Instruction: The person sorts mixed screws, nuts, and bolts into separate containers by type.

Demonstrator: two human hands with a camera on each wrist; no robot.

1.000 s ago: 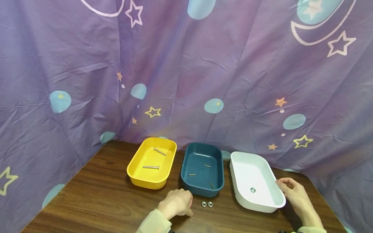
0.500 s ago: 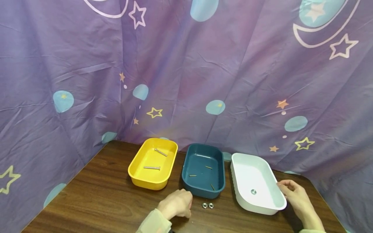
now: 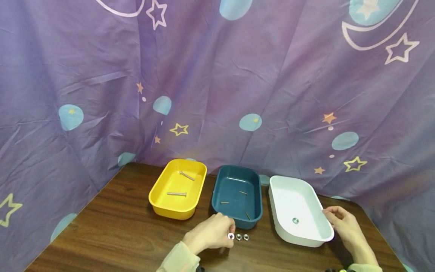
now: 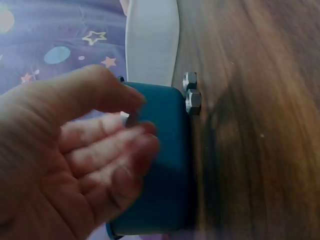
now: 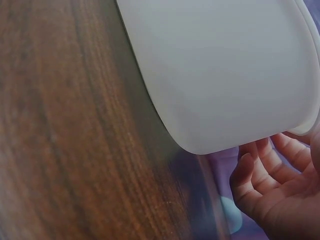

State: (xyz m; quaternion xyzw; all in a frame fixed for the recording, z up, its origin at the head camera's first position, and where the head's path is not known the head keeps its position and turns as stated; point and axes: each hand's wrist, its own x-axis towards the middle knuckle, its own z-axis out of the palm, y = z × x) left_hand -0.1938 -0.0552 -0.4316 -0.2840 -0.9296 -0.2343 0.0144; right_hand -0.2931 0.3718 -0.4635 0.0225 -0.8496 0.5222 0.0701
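My left hand [image 3: 213, 232] pinches a small metal nut [image 3: 231, 236] between thumb and fingertips. In the left wrist view only a bit of that nut [image 4: 126, 118] shows between the fingers. Just right of it, two hex nuts [image 4: 193, 102] sit side by side on the table, in front of the dark blue tray [image 3: 224, 220]. My right hand [image 3: 343, 224] touches the right rim of the white tray [image 3: 285, 202] with relaxed, bent fingers. In the right wrist view its fingers [image 5: 272, 172] lie against the tray's outer wall. One nut [image 3: 295, 220] lies inside this white tray.
Left of the blue tray stands a yellow tray [image 3: 163, 206] with two long bolts [image 3: 176, 194] in it. Several thin brass-coloured screws [image 3: 243, 193] lie in the blue tray. A patterned purple curtain [image 3: 210, 75] hangs behind the wooden table [image 3: 112, 226].
My left hand has moved right and slightly forward, close to the two nuts. The nut in its fingers has come into view. The right hand stays at the white tray.
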